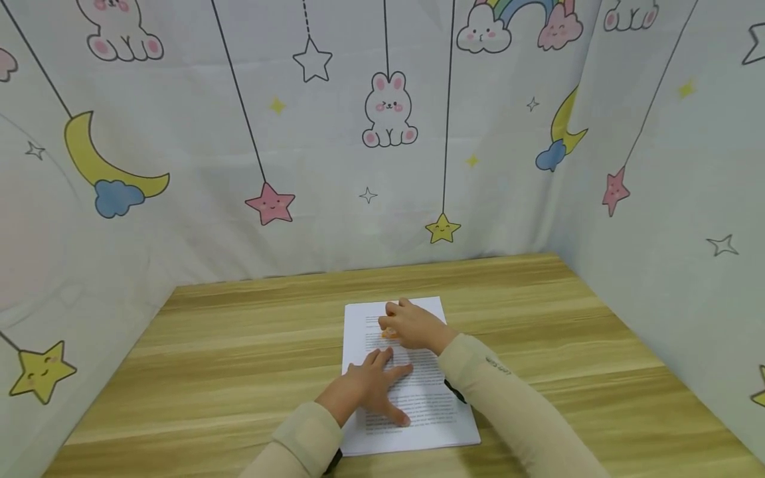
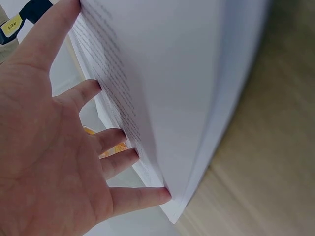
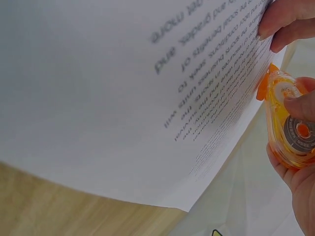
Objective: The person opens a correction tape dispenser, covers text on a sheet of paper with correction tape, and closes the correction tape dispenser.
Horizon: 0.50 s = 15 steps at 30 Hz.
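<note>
A stack of white printed paper (image 1: 427, 415) lies on the table, its lines of text running across the top sheet. My left hand (image 1: 372, 386) rests on the lower left part of the sheet, fingers straight and spread apart, fingertips pressed on the paper in the left wrist view. Farther up the page, my right hand (image 1: 414, 326) grips an orange, see-through correction tape (image 3: 284, 120). In the right wrist view, the thumb lies on its side and its orange tip (image 3: 266, 84) is right at the printed text. The hand hides most of the tape in the head view.
The wood-grain table (image 1: 251, 372) extends around the paper on all sides. Behind it and along both sides hangs a white curtain (image 1: 335, 153) printed with stars, moons and rabbits. A dark strap with a yellow label (image 2: 12, 25) shows in the left wrist view.
</note>
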Available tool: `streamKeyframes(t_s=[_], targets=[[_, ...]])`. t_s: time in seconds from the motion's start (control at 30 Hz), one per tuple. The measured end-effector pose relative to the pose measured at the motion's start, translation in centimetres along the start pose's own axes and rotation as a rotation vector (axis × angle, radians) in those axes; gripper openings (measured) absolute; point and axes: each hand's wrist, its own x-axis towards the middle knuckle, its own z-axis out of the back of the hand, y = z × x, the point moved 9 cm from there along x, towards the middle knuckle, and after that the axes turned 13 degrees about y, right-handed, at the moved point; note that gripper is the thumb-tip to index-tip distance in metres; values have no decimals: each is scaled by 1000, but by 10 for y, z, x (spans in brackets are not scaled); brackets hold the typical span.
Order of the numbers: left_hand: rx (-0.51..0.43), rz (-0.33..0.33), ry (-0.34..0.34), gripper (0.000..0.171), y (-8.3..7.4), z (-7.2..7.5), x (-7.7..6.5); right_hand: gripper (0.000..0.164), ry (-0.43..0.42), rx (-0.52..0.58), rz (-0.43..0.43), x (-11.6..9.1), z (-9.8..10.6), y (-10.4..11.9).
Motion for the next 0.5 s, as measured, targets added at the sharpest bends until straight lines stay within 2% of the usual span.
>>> streamKeyframes(t_s=[0.33,0.5], targets=[[2,3,2,89,-1,-1,1,24,-2,64,-14,-5,-1,-6],[-3,3,4,89,-1,-1,2,22,-25,204,-43,-7,-3,-14]])
